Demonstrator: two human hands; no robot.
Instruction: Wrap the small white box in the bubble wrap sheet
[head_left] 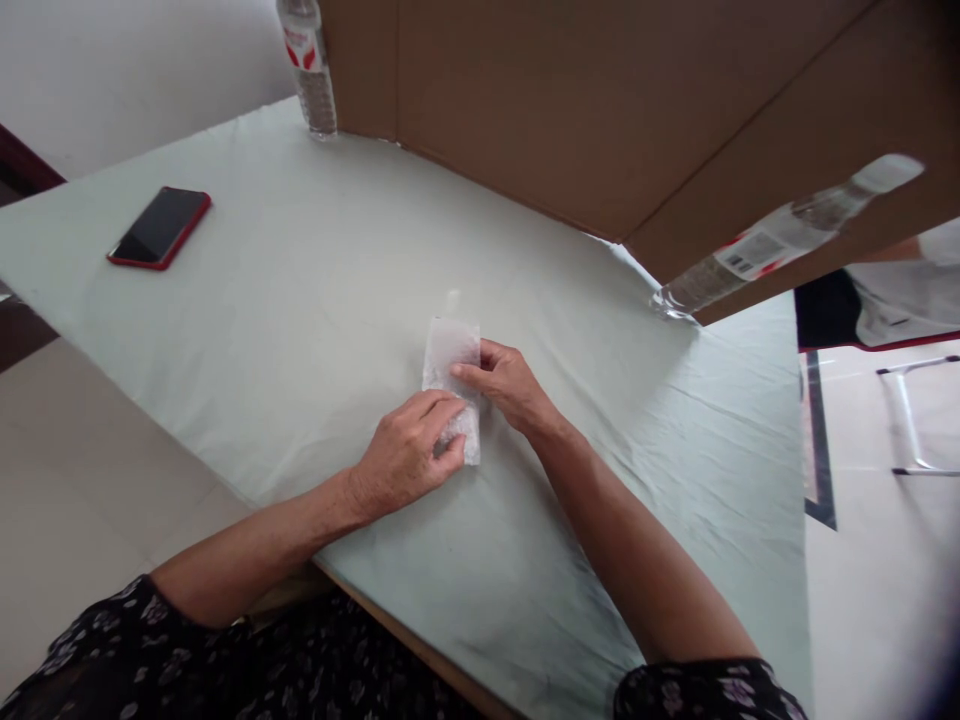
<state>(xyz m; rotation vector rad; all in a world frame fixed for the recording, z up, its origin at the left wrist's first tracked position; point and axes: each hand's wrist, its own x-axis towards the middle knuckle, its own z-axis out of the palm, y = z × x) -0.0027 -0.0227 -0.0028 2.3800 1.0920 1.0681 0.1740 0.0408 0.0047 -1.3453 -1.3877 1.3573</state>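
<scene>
A narrow, white, crinkled piece of bubble wrap (454, 345) lies lengthwise near the middle of the cloth-covered table (337, 260). My right hand (514, 385) grips its right edge, thumb on top and fingers at the side and partly hidden beneath. Across the lower part curves my left hand (409, 445), its fingertips and thumb closing on the wrap's surface with a small gap between them. Whether anything is inside the wrap, I cannot tell. Just beyond its far end is a small pale spot (453, 298), too faint to make out.
A phone in a red case (159, 228) lies at the left. Behind stands a large brown cardboard panel (525, 110), with a water bottle (309, 70) at its left and another bottle (772, 245) at its right. Part of a person (907, 290) shows at far right.
</scene>
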